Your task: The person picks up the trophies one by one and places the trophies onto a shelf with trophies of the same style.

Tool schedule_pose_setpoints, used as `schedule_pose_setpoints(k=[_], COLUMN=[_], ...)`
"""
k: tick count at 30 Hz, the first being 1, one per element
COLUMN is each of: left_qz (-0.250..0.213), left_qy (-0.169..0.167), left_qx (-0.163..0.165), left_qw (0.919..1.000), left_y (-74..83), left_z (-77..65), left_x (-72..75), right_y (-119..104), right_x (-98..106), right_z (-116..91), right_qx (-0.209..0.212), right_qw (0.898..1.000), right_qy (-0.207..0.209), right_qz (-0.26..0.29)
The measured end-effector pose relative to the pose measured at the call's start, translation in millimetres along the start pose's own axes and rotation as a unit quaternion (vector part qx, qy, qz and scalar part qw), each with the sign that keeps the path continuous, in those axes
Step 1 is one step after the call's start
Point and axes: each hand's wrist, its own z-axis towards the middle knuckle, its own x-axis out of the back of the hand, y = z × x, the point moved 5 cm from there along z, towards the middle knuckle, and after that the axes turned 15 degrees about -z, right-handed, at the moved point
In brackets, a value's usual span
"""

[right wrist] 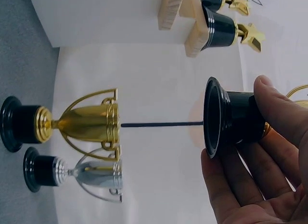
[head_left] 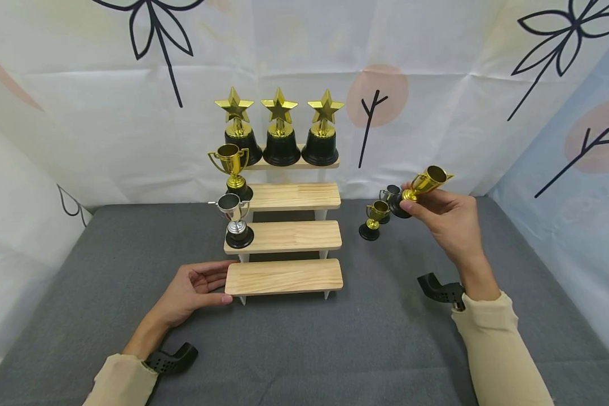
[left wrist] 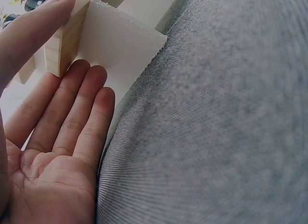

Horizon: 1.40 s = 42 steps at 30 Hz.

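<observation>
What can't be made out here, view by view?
Head: leftmost star trophy, base partly behind the shelved gold cup.
Left wrist: left hand, index fingertip hidden by the wooden step.
Right wrist: held gold trophy, bowl mostly hidden by right hand and cut off by the right edge.

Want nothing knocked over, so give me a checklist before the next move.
1. Right hand holding the held gold cup by its black base: ok.
2. Held cup upright: not ok, tilted.
3. Space on second step from top: ok, bare right of the shelved gold cup.
4. Left hand at bottom step's left end: ok.
5. Standing gold cup upright: ok.
6. Grip firmness: cannot tell.
</observation>
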Motion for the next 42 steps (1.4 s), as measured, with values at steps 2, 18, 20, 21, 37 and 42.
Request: schedule_pose_setpoints(k=[2,18,20,21,37,42], left_qz=[0.001,0.005,0.006,0.007,0.001,0.0], left_qy=[0.0,0.003,0.004,0.005,0.003,0.004], left_qx=[0.0,0.0,0.002,0.002,-0.005,-0.001], left_qw=[1.0,1.0,1.0,1.0,1.0,1.0], left_y=[0.0,-1.3,-1.7,-1.8,0.8,1.0], left_z=[-0.3,-1.1,-1.1,-1.1,-2.1,-0.8], left_x=[0.1,1.8,2.1,2.2,0.6,0.2], right_y=[-4.0,-22.7,-23.8,-24.1,-30.7,-34.6], right_x=[-2.5,-34.0,-37.2,-38.8,-62.0,-64.9], right_z=[-0.7,-6.7,-7.9,-8.5,-17.8,-17.3], right_qx=[0.003,0.044,0.047,0.046,0.038,0.041], right_qw=[1.0,0.997,0.996,0.996,0.994,0.994], right_qy=[-0.007,-0.067,-0.07,-0.071,-0.097,-0.097], right_qz=[0.0,-0.001,0.006,0.007,-0.02,-0.017])
